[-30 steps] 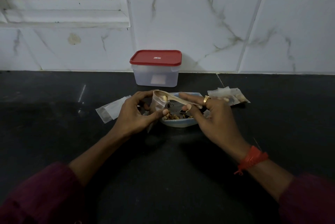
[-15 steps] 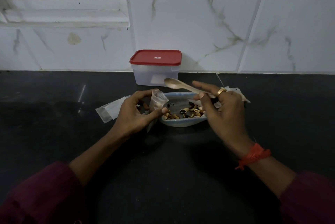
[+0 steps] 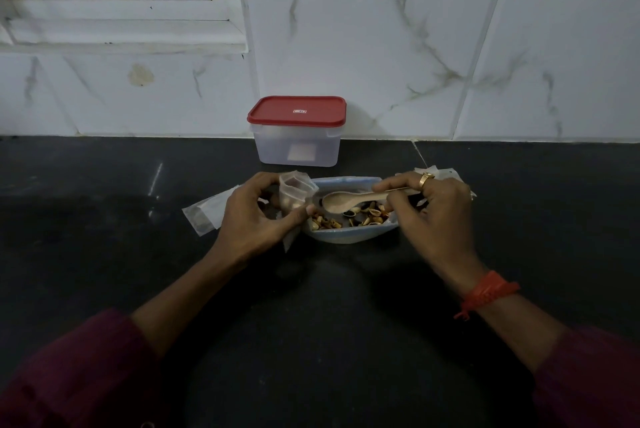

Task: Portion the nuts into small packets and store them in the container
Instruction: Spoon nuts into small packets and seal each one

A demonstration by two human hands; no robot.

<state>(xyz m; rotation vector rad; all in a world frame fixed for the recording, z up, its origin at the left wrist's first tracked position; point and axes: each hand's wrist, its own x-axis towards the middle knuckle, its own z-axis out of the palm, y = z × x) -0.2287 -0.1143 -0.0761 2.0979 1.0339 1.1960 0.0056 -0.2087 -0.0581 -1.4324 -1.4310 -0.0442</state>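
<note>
Head view. The left hand (image 3: 258, 216) grips a small packet (image 3: 294, 192) of clear, crinkled plastic film, thumb and fingers curled round it so its mouth stays open and upward, just beside the left rim of the bowl (image 3: 349, 237). The bowl is shallow, pale blue and smooth-walled. The nuts (image 3: 360, 216) lie in it as a loose heap of tan shells and darker pieces, mostly toward the near side. The right hand (image 3: 440, 213) pinches the thin handle of a spoon (image 3: 341, 202), thumb and forefinger closed on it and the other fingers loosely bent. The spoon's matte, pale oval head sits low over the nuts, pointing toward the packet. A gold ring (image 3: 425, 180) and a red thread band (image 3: 488, 292) mark this hand and wrist.

Flat packets (image 3: 204, 214) lie on the counter (image 3: 104, 254) behind the left hand. More film (image 3: 446, 173) shows behind the right hand. The container (image 3: 298, 147), a translucent box with rounded corners and a red lid (image 3: 296, 111) shut on it, stands at the counter's back edge against the marbled white tile wall (image 3: 415, 47), apart from the bowl. The counter is dark, polished stone. Bare surface extends to both sides and in front of the bowl, between the forearms.
</note>
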